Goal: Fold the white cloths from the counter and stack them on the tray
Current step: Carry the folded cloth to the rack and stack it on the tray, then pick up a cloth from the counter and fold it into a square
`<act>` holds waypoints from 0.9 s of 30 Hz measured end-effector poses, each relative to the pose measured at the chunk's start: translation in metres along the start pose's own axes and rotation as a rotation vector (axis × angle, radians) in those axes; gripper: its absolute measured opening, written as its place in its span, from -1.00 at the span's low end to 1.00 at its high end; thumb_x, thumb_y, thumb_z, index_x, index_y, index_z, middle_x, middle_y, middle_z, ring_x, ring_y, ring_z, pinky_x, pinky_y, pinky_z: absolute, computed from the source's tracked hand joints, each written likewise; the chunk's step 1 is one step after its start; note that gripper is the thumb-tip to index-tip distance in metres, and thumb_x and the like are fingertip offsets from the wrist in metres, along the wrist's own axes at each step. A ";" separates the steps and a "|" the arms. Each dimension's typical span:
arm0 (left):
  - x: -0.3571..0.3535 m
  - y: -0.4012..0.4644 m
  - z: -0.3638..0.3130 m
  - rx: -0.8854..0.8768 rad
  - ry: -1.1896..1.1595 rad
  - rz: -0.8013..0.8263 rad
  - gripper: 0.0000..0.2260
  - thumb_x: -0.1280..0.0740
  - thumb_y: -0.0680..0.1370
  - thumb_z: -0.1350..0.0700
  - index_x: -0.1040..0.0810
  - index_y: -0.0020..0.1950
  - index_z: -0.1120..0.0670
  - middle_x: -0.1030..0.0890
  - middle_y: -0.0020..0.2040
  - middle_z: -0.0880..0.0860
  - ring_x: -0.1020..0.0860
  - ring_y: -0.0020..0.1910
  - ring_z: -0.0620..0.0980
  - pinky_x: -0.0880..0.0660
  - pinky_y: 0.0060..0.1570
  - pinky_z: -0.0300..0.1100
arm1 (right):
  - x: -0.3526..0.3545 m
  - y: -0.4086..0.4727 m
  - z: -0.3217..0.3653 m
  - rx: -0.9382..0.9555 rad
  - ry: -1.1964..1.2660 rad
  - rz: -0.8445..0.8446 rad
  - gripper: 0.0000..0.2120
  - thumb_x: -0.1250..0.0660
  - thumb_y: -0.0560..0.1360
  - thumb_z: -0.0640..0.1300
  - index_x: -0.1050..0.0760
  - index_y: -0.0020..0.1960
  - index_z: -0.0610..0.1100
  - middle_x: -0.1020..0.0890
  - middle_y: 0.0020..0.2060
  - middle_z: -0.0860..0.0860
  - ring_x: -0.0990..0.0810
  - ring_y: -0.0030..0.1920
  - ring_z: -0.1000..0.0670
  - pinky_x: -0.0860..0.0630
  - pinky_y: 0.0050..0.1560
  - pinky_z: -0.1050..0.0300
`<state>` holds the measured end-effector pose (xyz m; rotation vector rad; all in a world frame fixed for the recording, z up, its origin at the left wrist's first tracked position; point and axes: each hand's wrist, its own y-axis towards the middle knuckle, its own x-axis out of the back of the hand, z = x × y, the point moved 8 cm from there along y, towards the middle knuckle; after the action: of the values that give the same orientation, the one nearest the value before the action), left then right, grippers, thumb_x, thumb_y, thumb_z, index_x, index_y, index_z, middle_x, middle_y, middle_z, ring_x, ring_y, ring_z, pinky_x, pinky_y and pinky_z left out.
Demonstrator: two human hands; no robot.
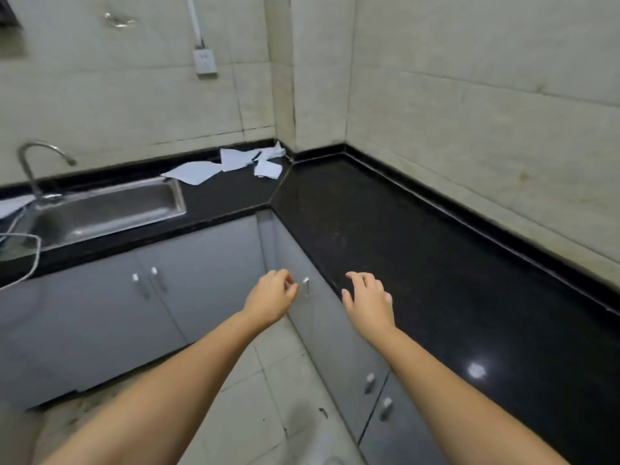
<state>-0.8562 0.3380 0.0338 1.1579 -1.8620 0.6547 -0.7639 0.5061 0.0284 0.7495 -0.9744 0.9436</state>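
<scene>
Right of the steel sink [100,209], the white cloths [231,162] lie loose in the far corner of the black counter [419,250], while nearer, well short of that sink's counter edge, the left hand [271,298] hangs loosely curled and the right hand [367,302] spreads relaxed, both holding nothing.

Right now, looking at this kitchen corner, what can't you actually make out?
- Tray: none shows in the head view; whether it lies outside the frame cannot be told.
- White cloths: far off in the counter corner, too small and blurred to count or see folds.
- White item beside the sink: cut off by the left edge.
- Left hand: fingertips blurred and turned away.
- Right hand: whether it touches the counter is unclear.
</scene>
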 end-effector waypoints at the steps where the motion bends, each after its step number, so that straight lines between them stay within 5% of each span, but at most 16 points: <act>1: 0.000 0.013 0.012 0.014 0.005 0.004 -0.80 -0.22 0.58 0.07 -0.51 0.09 0.16 -0.53 0.06 0.15 -0.51 0.06 0.13 -0.46 0.07 -0.06 | -0.011 0.016 0.007 0.015 -0.010 0.024 -0.60 -0.11 0.61 0.01 -0.26 0.43 -0.02 -0.36 0.35 0.01 -0.35 0.33 -0.05 -0.32 0.24 0.00; 16: 0.019 0.247 0.114 0.137 0.033 0.059 -0.75 -0.16 0.61 0.08 -0.43 0.23 0.13 -0.50 0.14 0.14 -0.46 0.13 0.12 -0.45 0.13 0.00 | -0.118 0.275 0.087 0.234 -0.087 0.239 -0.59 -0.10 0.62 -0.01 -0.24 0.44 -0.06 -0.38 0.34 -0.03 -0.36 0.33 -0.05 -0.34 0.29 0.03; 27: 0.053 0.462 0.204 0.063 0.004 0.121 -0.75 -0.18 0.60 0.08 -0.42 0.25 0.11 -0.49 0.13 0.12 -0.46 0.12 0.11 -0.45 0.09 -0.03 | -0.193 0.477 0.149 0.112 -0.080 0.269 -0.59 -0.09 0.62 0.00 -0.23 0.45 -0.05 -0.35 0.37 -0.01 -0.32 0.36 -0.04 -0.31 0.32 0.01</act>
<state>-1.3598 0.3605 -0.0292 1.0887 -1.9315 0.7880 -1.2952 0.5134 -0.0393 0.7660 -1.1181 1.2171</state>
